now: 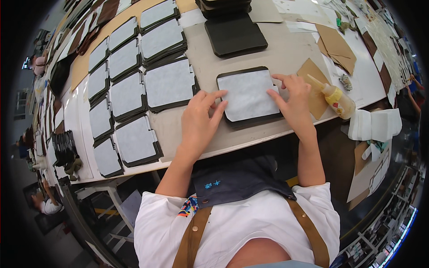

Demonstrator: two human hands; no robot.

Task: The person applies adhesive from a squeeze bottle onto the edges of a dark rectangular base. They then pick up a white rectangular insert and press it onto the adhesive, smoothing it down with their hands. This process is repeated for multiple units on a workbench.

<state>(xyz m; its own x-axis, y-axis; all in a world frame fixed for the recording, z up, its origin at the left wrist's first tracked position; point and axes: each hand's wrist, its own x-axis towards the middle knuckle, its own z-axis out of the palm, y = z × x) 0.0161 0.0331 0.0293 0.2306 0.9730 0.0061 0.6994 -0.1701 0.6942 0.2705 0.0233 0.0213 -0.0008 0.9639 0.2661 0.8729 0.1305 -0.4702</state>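
Note:
In front of me lies a dark rounded-corner panel (243, 70) with a pale grey-white sheet (250, 97) on top, its dark border showing around the edges. My left hand (202, 117) is at the sheet's left edge, thumb and forefinger apart with their tips on or close to that edge. At the opposite side is my right hand (293, 96), its forefinger stretched near the upper right corner and the thumb lower down on the sheet's edge. Neither hand is closed around anything. Whether the fingertips press on the sheet, I cannot tell.
Stacks of similar white-topped dark panels (170, 82) stand in rows to the left. Beyond my panel are a plain dark panel (236, 35) and a dark stack (225, 6). A yellowish nozzle bottle (338, 102), brown card (314, 85) and white folded pads (374, 125) are at right.

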